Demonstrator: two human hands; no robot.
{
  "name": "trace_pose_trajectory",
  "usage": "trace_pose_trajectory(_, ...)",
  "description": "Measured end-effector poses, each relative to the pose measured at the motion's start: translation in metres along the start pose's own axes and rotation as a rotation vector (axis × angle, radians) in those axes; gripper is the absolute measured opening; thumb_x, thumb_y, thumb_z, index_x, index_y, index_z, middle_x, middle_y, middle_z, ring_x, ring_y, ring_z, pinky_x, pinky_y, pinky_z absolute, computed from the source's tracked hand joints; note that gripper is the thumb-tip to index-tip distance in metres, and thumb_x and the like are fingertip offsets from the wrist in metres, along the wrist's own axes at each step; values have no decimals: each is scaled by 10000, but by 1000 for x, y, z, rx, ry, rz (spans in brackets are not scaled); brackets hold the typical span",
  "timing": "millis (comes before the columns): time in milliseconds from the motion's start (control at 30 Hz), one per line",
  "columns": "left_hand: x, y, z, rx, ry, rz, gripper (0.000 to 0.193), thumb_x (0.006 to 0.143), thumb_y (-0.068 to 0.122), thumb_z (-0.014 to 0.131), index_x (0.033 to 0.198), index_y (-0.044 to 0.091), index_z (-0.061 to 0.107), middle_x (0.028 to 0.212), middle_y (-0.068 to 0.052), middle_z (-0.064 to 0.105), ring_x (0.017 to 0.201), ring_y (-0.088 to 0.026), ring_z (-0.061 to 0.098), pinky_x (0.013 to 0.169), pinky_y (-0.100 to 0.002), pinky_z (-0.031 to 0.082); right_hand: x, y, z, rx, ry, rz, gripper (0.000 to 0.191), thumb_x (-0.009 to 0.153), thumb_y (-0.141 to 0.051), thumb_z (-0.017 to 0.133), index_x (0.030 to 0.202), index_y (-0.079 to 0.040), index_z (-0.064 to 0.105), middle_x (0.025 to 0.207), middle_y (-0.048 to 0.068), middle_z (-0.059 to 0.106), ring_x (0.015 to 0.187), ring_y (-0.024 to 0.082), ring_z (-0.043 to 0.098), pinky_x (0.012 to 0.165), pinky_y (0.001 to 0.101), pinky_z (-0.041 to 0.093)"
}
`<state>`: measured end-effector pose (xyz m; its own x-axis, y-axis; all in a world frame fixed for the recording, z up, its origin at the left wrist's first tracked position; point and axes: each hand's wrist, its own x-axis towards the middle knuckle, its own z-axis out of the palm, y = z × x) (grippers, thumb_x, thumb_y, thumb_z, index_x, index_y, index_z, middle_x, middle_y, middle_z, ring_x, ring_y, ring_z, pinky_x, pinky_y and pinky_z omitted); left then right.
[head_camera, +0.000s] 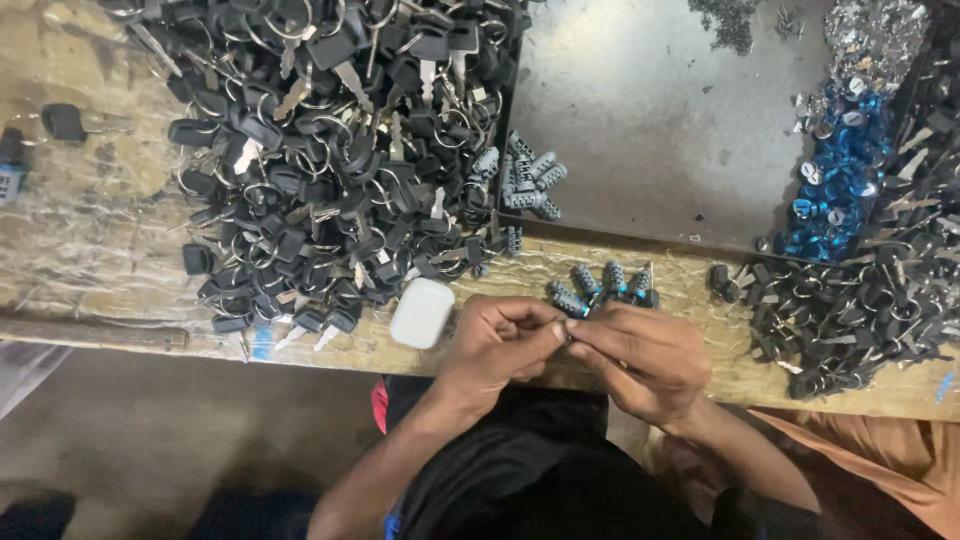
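Observation:
My left hand (495, 345) and my right hand (640, 355) meet at the front edge of the wooden workbench (90, 240). Their fingertips pinch one small dark part (568, 337) between them; its shape is mostly hidden by the fingers. Just beyond the fingers lie several grey lock cylinders (598, 285) in a short row. A huge heap of black-headed keys on rings (330, 140) covers the bench to the left.
A white rounded case (421, 313) lies beside my left hand. A dark metal tray (650, 110) holds more cylinders (528, 178), blue parts (840, 185) and silver bits (875, 40). Another pile of black keys (860, 300) lies at the right. One loose key (75, 122) lies far left.

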<state>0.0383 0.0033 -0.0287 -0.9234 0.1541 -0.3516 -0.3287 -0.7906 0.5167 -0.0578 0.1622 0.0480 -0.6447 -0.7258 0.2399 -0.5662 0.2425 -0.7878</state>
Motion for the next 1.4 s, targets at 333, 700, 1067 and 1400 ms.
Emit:
trace_pose_trajectory(333,6,2,-4,123,-4,115,133,979,44,694,1083,-30,730,914,25,721,794,-7,612,696,-187,495,8,6,-7,37,-98,47,188,852,14,796,1025,55,735,876,143,744,761,209,740,659,312,593)
trace_pose_trajectory(700,5,2,3,569,229,489,56,955,27,695,922,4,656,777,7,654,675,-13,554,606,-204,464,97,55,-15,-392,-213,-22,306,896,-61,804,1194,-70,739,1135,90,743,984,265,690,810,359,569)
trace_pose_trajectory(1067,11,10,5,491,214,393,60,1010,24,618,955,2,627,711,15,617,605,-14,549,529,-209,419,47,53,-48,-591,-20,211,341,908,23,811,1229,-78,753,1101,164,705,899,238,686,732,334,530)
trace_pose_trajectory(1400,-10,25,32,-206,-120,-59,159,1043,66,583,1016,-79,645,833,-105,651,589,-100,558,486,-245,429,-52,9,11,756,406,558,204,856,18,816,1029,15,708,1050,165,725,933,211,727,828,314,613)
